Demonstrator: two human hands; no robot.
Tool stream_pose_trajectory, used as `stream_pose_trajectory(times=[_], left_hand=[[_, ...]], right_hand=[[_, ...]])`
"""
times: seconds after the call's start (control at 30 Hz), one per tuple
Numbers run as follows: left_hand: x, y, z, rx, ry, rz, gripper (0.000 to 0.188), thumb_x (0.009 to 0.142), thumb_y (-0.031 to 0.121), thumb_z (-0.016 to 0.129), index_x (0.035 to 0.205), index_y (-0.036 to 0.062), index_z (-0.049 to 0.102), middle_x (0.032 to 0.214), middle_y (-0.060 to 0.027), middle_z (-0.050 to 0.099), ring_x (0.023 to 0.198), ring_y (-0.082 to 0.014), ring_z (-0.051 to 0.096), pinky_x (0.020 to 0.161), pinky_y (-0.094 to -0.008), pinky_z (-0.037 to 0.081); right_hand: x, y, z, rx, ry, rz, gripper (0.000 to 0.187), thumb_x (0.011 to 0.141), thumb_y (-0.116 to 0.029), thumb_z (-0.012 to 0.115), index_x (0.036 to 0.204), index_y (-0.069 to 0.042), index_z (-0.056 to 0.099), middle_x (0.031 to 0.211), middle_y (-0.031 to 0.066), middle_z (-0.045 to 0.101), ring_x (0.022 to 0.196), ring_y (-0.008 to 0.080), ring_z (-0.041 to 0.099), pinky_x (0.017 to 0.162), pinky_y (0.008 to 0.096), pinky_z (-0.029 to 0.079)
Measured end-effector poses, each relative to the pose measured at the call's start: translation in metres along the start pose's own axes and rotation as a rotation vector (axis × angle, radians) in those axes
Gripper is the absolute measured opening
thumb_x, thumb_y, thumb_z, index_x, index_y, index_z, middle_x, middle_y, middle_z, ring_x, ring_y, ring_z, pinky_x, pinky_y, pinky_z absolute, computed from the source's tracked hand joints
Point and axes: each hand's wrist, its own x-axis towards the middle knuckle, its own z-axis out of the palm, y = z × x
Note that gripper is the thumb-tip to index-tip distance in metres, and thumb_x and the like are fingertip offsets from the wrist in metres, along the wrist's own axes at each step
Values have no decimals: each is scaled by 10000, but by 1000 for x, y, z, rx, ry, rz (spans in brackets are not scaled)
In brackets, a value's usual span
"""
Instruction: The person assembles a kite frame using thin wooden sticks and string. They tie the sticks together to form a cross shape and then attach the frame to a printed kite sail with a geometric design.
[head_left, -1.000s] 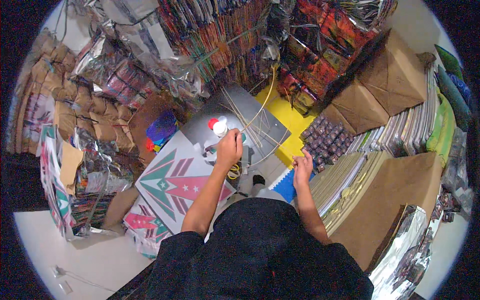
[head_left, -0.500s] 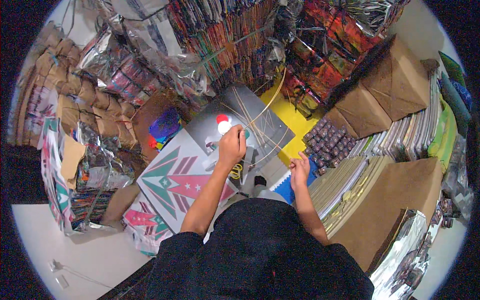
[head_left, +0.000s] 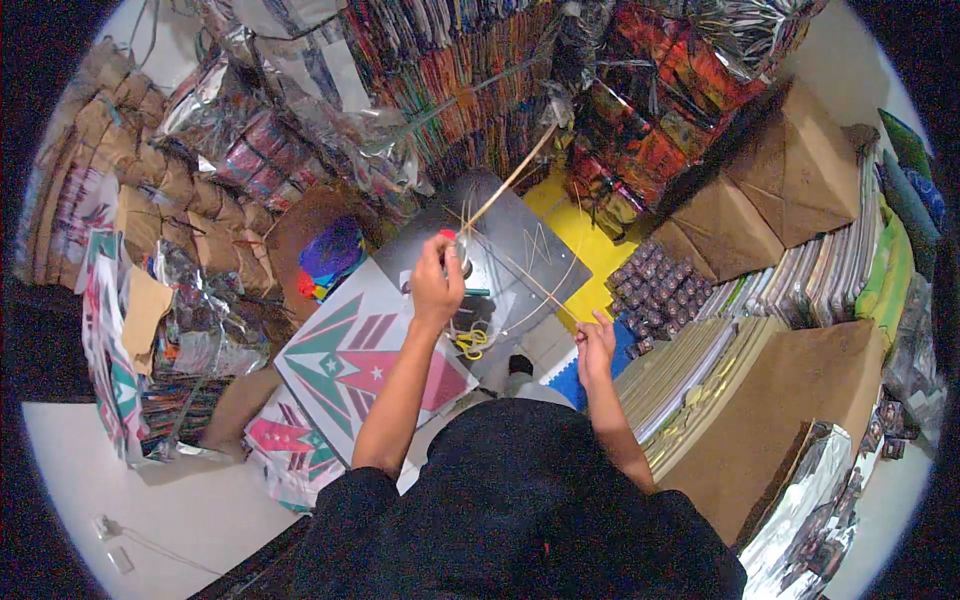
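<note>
brown paper bundles [head_left: 185, 195] filled the left of the frame, and right of them, left of centre, a blue bundle [head_left: 335, 248] sat above a printed sheet [head_left: 330, 345] with red and green star shapes. nothing there had altered in any way that mattered to the hands.

near the centre, the left hand [head_left: 437, 280] had shifted a little to the left over the past half second, bringing its fingertips up to a red lid [head_left: 447, 234]. thumb and fingers were pinched on the lower end of a pale strip [head_left: 510, 180], which slanted from there to the upper centre of the frame. it had shown a clear bow half a second earlier; by this moment it looked almost straight. that suggested the strip was being swung to a new angle, with the grip kept.

below that hand lay yellow-handled scissors [head_left: 470, 343], apart from it. a thinner strip [head_left: 535, 288] crossed the dark board [head_left: 410, 235] toward the lower right.

right of centre, the right hand [head_left: 596, 345] had hardly moved, its fingers curled beside that strip's end; whether they gripped it could not be told. its stillness suggested that the left hand was doing the active part. beyond it, a yellow mat [head_left: 598, 275] and small dark packs [head_left: 660, 285] looked undisturbed.
</note>
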Motion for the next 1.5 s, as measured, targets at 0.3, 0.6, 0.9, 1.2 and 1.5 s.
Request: stream_pose_trajectory(times=[0.3, 0.6, 0.9, 1.2, 1.5], left_hand=[[19, -4, -23, -95, 168, -31, 152, 996, 107, 520, 1085, -15, 520, 814, -124, 591, 709, -211, 585, 668, -354, 471], [24, -4, -33, -121, 240, -84, 146, 1012, 114, 515, 1079, -16, 523, 854, -82, 556, 724, -132, 511, 663, -302, 449], [28, -6, -50, -120, 268, -204, 144, 1014, 115, 524, 1078, -14, 517, 834, -47, 540, 713, -106, 486, 653, -275, 431], [33, -8, -51, -47, 348, -94, 145, 1007, 101, 527, 1074, -27, 513, 841, -87, 547, 749, -138, 505, 701, -295, 451], [37, -5, -51, -122, 339, -145, 112, 997, 95, 535, 1058, 2, 520, 854, -49, 522, 737, -107, 471, 665, -277, 422]], right_hand=[[-4, -3, 11, 61, 12, 23, 547, 838, 31, 653, 1339, -18, 437, 825, 44, 554, 719, 137, 530, 664, 280, 463], [-6, 1, 13, 97, 4, 37, 559, 848, 27, 642, 1361, -17, 424, 841, 44, 539, 730, 130, 530, 662, 269, 459], [-3, 6, 13, 83, -71, 56, 517, 872, 47, 613, 1350, -26, 429, 854, 78, 604, 758, 143, 554, 692, 280, 464], [-5, 2, 19, 40, -23, 38, 516, 863, 48, 613, 1341, -2, 425, 860, 98, 625, 756, 144, 565, 689, 267, 467], [6, -6, -6, 101, 74, -74, 495, 849, 55, 620, 1310, -4, 449, 862, 89, 624, 723, 135, 561, 662, 257, 461]])
